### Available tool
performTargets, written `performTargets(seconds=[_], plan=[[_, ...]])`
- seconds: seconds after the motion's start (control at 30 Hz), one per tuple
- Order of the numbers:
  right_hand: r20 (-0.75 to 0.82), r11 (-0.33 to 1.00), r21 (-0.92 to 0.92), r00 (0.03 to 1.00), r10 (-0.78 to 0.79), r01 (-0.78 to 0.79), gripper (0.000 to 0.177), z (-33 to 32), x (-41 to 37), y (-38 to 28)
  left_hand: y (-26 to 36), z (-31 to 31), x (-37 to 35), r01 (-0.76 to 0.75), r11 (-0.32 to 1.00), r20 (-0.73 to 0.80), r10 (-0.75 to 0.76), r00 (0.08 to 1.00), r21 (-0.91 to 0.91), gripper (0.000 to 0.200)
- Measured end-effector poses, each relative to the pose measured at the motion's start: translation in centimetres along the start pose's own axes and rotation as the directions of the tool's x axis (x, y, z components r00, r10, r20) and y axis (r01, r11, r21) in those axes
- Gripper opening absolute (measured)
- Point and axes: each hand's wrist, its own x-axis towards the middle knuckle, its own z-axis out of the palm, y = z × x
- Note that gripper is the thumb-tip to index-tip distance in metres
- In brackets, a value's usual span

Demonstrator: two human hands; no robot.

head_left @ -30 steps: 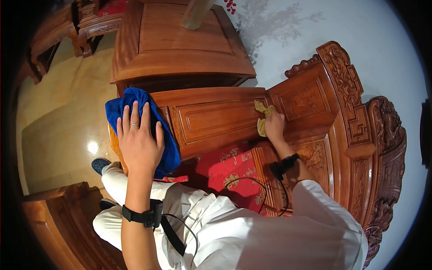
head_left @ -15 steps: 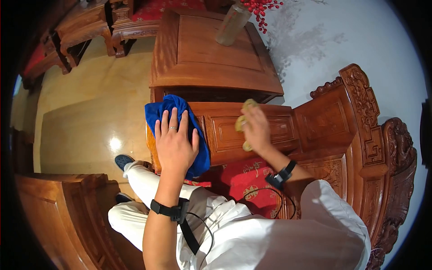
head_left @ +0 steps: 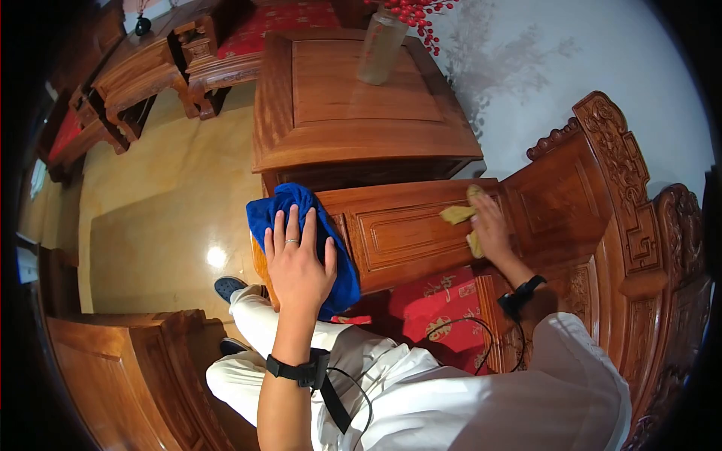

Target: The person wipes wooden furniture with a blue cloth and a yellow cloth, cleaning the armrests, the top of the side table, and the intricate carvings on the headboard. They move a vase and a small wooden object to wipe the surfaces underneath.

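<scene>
My left hand (head_left: 299, 269) lies flat with fingers spread on a blue cloth (head_left: 342, 279), which is draped over the front end of a carved wooden armrest (head_left: 402, 240). A ring shows on one finger. Toward the backrest end of that armrest, my right hand (head_left: 493, 231) presses a crumpled yellow cloth (head_left: 457, 215) against the wood. Parts of the cloth stick out beyond the fingers, and the rest is hidden beneath the palm.
Beyond the armrest stands a wooden side table (head_left: 361, 83) bearing a glass vase (head_left: 380, 49) with red berries. A red seat cushion (head_left: 440, 308) lies on my near side, and the carved backrest (head_left: 556, 188) rises at right. Another wooden piece (head_left: 113, 361) stands lower left.
My right hand has slid the yellow cloth along the armrest toward the backrest. My left hand stays on the blue cloth. The whole view has shifted slightly.
</scene>
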Motion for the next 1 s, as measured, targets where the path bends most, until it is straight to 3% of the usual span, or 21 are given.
performTargets(seconds=[0.07, 0.1, 0.2, 0.3, 0.37, 0.47, 0.57, 0.7, 0.87, 1.0], plan=[[-0.032, 0.989, 0.043, 0.99, 0.14, -0.139, 0.042, -0.6, -1.0, 3.8, 0.1, 0.0, 0.0, -0.003, 1.0, -0.011, 0.003, 1.0, -0.01, 0.052], [-0.037, 0.99, 0.04, 0.99, 0.136, -0.135, 0.042, -0.3, -1.0, 4.0, 0.1, 0.0, 0.1, -0.001, 1.0, -0.013, 0.001, 1.0, -0.006, 0.053], [-0.14, 0.938, -0.069, 0.934, 0.329, -0.34, 0.043, 1.3, -0.9, 3.8, 0.2, -0.3, 0.1, 0.015, 1.0, 0.027, -0.015, 1.0, 0.002, 0.055], [-0.209, 0.882, -0.187, 0.895, 0.394, -0.432, 0.045, 3.1, -0.4, 2.9, 1.9, 0.0, -1.5, 0.03, 0.996, -0.009, -0.029, 1.0, 0.083, 0.058], [-0.221, 0.875, -0.228, 0.898, 0.38, -0.426, 0.047, 3.8, -0.1, 1.2, 3.3, 0.2, -3.2, -0.007, 0.997, 0.035, 0.005, 0.999, 0.076, 0.061], [-0.151, 0.918, -0.175, 0.931, 0.333, -0.357, 0.047, 3.9, 0.3, -2.5, 5.0, 1.9, -5.1, -0.079, 0.996, -0.014, 0.08, 0.997, 0.051, 0.057], [-0.123, 0.938, -0.145, 0.946, 0.299, -0.315, 0.047, 3.8, 0.6, -3.7, 4.1, 2.5, -5.8, -0.178, 0.984, -0.084, 0.177, 0.981, 0.001, 0.05], [-0.126, 0.936, -0.133, 0.942, 0.311, -0.326, 0.046, 3.6, 0.6, -4.0, 1.8, 1.1, -6.1, -0.181, 0.983, -0.038, 0.181, 0.983, 0.017, 0.051], [-0.147, 0.946, -0.134, 0.95, 0.276, -0.296, 0.045, 3.8, 0.4, -3.6, -0.8, -1.3, -4.5, 0.045, 0.998, -0.005, -0.045, 0.999, 0.044, 0.058], [-0.154, 0.949, -0.13, 0.951, 0.267, -0.288, 0.046, 3.9, 0.3, -3.6, -2.3, -1.5, -1.8, 0.06, 0.998, 0.039, -0.061, 0.997, 0.033, 0.055]])
